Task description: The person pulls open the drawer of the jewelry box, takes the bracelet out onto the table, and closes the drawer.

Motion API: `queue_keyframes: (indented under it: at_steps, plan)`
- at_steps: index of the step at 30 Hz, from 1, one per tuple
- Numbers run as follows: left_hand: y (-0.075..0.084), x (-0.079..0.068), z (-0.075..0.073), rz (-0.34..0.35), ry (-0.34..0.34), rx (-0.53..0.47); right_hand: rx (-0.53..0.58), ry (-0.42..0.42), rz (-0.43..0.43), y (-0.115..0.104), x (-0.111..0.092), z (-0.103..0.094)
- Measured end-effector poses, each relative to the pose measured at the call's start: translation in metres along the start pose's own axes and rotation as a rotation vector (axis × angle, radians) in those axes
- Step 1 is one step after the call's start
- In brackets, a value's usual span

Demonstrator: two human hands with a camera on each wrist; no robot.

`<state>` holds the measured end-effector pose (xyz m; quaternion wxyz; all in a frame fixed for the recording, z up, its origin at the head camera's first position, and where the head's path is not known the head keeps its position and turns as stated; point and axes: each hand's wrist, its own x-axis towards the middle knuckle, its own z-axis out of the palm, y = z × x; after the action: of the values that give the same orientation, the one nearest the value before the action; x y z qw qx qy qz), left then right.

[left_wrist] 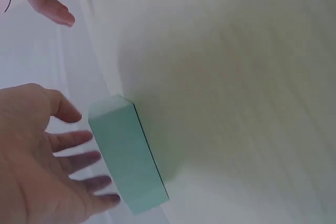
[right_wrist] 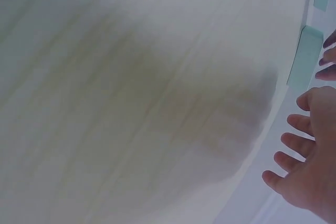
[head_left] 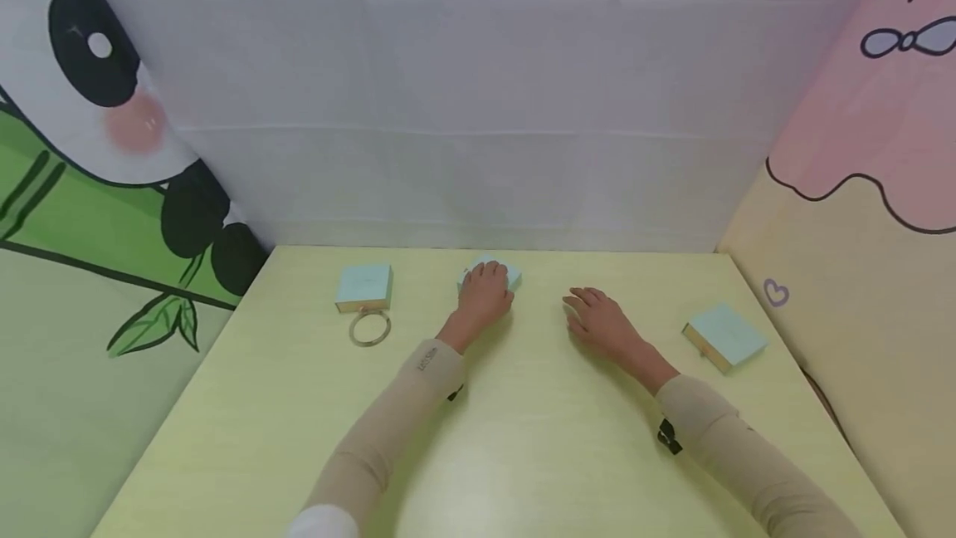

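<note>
At the table's far middle, my left hand (head_left: 485, 293) is over a mint-green box (head_left: 514, 274), hiding much of it in the head view. The left wrist view shows that box (left_wrist: 128, 156) beside the spread, slightly bent fingertips of my left hand (left_wrist: 47, 161); whether they touch it I cannot tell. My right hand (head_left: 601, 324) is held over the table to the right of the box, with nothing in it. Its fingers are apart and loosely bent in the right wrist view, where the hand (right_wrist: 310, 156) appears below the box (right_wrist: 306, 59).
Another mint box (head_left: 364, 285) lies at the back left, with a ring (head_left: 369, 328) at its front edge. A third mint box (head_left: 726, 337) lies at the right, turned at an angle. A white sheet (head_left: 478, 106) hangs behind the pale yellow table (head_left: 478, 455); painted walls flank it.
</note>
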<state>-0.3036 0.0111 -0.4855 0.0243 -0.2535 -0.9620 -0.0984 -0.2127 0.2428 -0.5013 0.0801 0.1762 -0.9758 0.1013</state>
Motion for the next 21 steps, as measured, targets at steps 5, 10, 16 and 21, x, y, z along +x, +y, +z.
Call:
queue_keyframes:
  at_steps: [5, 10, 16, 21]
  plan:
    - [0.009, 0.003, 0.005, -0.135, -0.029, 0.044, 0.039, 0.008, -0.002, -0.010, 0.003, 0.000]
    - [0.012, 0.000, 0.007, -0.121, -0.027, 0.081, 0.048, 0.008, 0.009, -0.015, 0.003, 0.001]
    - [0.013, 0.000, 0.002, -0.090, -0.038, 0.058, 0.047, 0.048, -0.023, -0.019, 0.013, -0.005]
    - [0.018, -0.004, 0.000, -0.052, -0.097, 0.030, 0.069, 0.034, 0.001, -0.021, 0.015, -0.004]
